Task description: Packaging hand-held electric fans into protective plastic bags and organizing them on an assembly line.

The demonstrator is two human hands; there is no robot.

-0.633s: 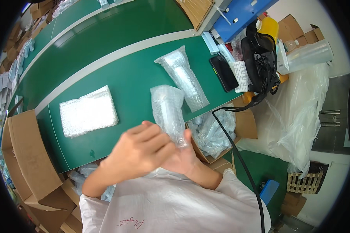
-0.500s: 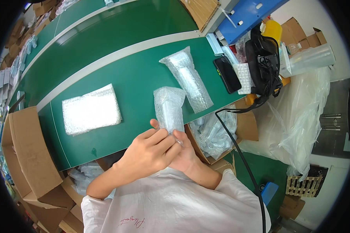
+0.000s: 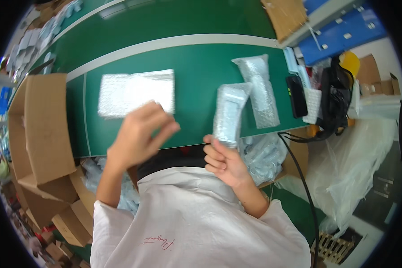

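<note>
My right hand grips the lower end of a clear bubble-wrap bag, with a pale blue box showing through it. My left hand is off that bag, slightly blurred, its fingers loosely bent and the thumb apart; I see nothing in it. It hovers by the lower edge of a flat stack of bubble-wrap bags on the green table. A second filled bubble-wrap bag lies on the table just right of the held one, whose top overlaps it in view.
At the right are a black phone, a white gridded sheet and a black bag. A carton of wrapped pieces sits below the table edge. An open cardboard box stands left. A black cable hangs at right.
My left hand has let go of the bag and moved left toward the stack. My right hand keeps hold of the bag's lower end. The view has turned, shifting the table's things rightward.
</note>
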